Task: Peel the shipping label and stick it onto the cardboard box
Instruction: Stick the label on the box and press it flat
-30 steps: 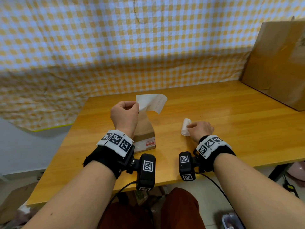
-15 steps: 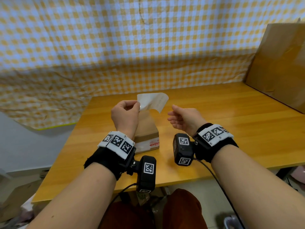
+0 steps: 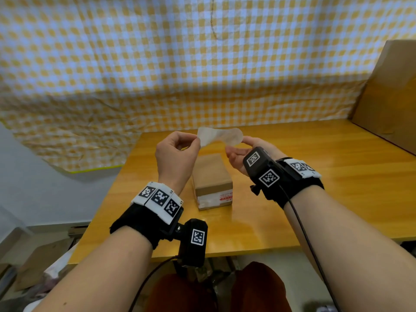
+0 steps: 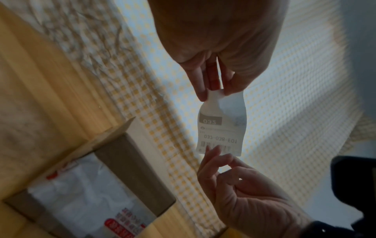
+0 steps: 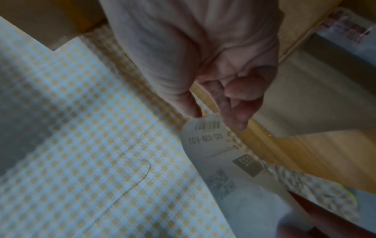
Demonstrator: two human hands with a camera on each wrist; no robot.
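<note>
A white shipping label (image 3: 219, 137) is stretched flat in the air above a small cardboard box (image 3: 212, 176) on the table. My left hand (image 3: 196, 140) pinches its left end between thumb and fingers. My right hand (image 3: 242, 141) pinches the other end, near the barcode. In the left wrist view the label (image 4: 221, 127) hangs from my left hand (image 4: 213, 92), its print showing through mirrored, with my right hand's fingertips (image 4: 212, 150) at its lower edge. In the right wrist view the barcode end of the label (image 5: 207, 127) sits under my right thumb. The box (image 4: 122, 161) has white tape with red print on its near side.
The wooden table (image 3: 337, 176) runs to the right, where a large cardboard box (image 3: 391, 93) stands against the back. A yellow-and-white checked cloth (image 3: 157, 64) hangs behind the table. The table's front edge is close under my forearms.
My right hand left a small white roll on the table, rose toward the label and took hold of its free end. The label now spans both hands instead of hanging from the left alone.
</note>
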